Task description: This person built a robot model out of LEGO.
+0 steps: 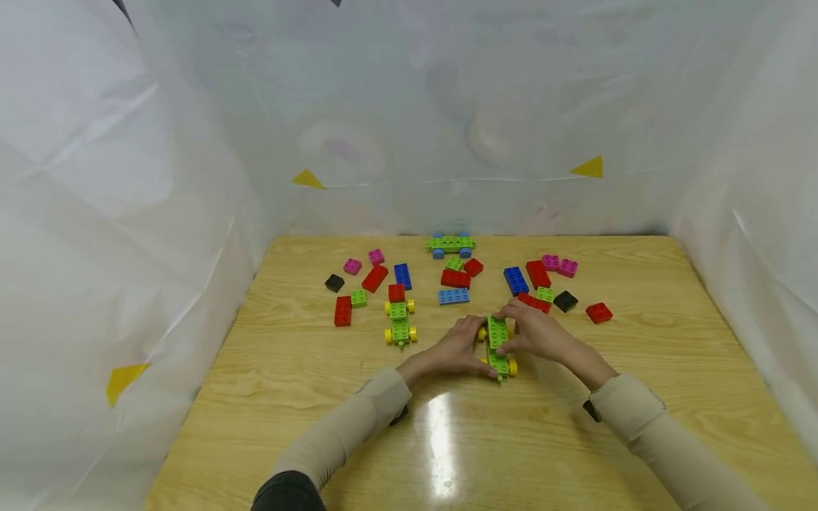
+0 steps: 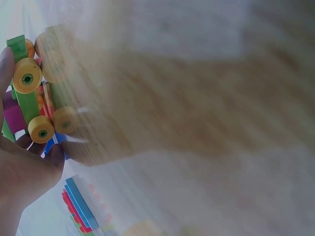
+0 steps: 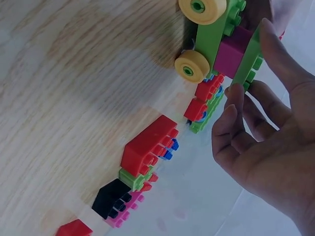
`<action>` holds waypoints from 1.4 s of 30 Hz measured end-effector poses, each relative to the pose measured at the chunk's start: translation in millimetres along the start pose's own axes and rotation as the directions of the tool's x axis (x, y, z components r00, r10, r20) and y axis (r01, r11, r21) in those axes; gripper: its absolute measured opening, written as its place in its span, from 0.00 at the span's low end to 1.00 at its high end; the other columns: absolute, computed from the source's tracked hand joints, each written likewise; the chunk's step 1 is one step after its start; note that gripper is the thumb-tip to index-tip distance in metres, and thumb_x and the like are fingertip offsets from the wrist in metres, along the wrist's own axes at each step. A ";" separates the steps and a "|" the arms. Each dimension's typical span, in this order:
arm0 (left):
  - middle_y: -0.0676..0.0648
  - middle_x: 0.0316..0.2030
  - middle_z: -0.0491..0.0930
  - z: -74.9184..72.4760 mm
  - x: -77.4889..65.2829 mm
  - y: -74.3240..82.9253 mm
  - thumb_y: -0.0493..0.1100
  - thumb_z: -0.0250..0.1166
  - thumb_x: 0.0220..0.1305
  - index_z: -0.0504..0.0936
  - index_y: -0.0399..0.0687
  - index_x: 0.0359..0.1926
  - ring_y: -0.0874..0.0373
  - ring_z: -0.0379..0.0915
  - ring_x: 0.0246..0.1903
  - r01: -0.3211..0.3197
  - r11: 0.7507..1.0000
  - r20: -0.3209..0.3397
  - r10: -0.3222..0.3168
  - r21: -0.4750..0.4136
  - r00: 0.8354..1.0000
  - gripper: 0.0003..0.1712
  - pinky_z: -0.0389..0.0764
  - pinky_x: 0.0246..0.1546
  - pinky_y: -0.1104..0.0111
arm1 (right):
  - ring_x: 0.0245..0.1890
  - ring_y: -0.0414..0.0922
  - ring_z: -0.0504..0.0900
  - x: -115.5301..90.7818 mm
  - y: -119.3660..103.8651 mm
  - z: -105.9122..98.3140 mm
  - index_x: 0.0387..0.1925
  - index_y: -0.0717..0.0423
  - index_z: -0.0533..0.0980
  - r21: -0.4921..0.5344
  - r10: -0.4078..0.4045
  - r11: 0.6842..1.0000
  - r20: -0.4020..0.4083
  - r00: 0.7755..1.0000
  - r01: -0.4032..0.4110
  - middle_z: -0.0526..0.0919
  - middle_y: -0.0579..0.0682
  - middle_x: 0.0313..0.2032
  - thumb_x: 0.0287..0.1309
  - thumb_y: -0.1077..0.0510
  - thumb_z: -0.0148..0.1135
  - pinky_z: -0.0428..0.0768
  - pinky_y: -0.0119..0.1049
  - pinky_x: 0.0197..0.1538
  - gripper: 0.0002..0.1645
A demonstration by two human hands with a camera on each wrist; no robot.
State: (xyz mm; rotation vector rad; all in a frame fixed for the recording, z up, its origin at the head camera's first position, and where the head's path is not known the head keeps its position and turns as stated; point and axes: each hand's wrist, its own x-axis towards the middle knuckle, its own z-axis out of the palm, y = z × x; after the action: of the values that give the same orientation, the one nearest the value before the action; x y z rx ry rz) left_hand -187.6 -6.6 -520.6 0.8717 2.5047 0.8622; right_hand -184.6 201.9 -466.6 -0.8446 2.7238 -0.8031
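A green toy car base with yellow wheels (image 1: 501,367) stands on the table in front of both hands. My left hand (image 1: 455,348) grips it from the left, thumb near its front end and fingers along the side. In the right wrist view a magenta brick (image 3: 232,51) sits on the base, with a long green brick (image 3: 247,61) on top of it. My right hand (image 1: 538,332) pinches that green brick between thumb and fingers from the right. The left wrist view shows the base's wheels (image 2: 27,76) beside the left thumb.
A second car with yellow wheels (image 1: 400,330), carrying a green and a red brick, stands to the left. At the back is a green base with blue wheels (image 1: 451,244). Loose bricks lie around, including a light blue brick (image 1: 454,296), a black brick (image 1: 565,301) and a red brick (image 1: 599,312).
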 end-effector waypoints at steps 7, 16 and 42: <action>0.47 0.68 0.58 0.6 0.4 0.7 0.65 0.74 0.46 0.51 0.47 0.73 0.54 0.53 0.68 0.006 1.000 0.003 -0.006 -0.006 1.000 0.61 0.59 0.67 0.60 | 0.33 0.47 0.74 -0.1 2.8 0.8 0.52 0.61 0.76 0.031 0.027 0.999 0.015 1.000 -0.028 0.74 0.49 0.41 0.42 0.48 0.78 0.74 0.34 0.33 0.37; 0.49 0.66 0.61 0.4 1.1 0.7 0.65 0.74 0.46 0.55 0.50 0.71 0.55 0.56 0.66 0.016 1.000 -0.005 -0.016 -0.002 1.000 0.58 0.61 0.65 0.62 | 0.37 0.45 0.75 -4.5 3.3 4.5 0.56 0.60 0.74 0.033 0.039 0.999 0.004 0.999 -0.039 0.73 0.50 0.45 0.46 0.47 0.76 0.76 0.35 0.37 0.38; 0.47 0.68 0.58 3.8 1.6 -3.9 0.67 0.73 0.46 0.52 0.47 0.73 0.54 0.53 0.68 0.026 1.000 -0.004 -0.026 0.000 1.000 0.62 0.59 0.67 0.62 | 0.49 0.54 0.77 -22.3 11.3 -9.0 0.62 0.59 0.71 0.026 0.069 0.997 -0.123 0.990 -0.066 0.72 0.59 0.59 0.65 0.44 0.58 0.77 0.55 0.49 0.31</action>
State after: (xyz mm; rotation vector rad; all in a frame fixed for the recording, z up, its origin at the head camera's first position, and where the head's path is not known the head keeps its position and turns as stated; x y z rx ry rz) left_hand -188.6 -6.4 -526.2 0.8357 2.5142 0.8562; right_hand -174.4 226.4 -465.0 -0.7163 2.8282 -0.8984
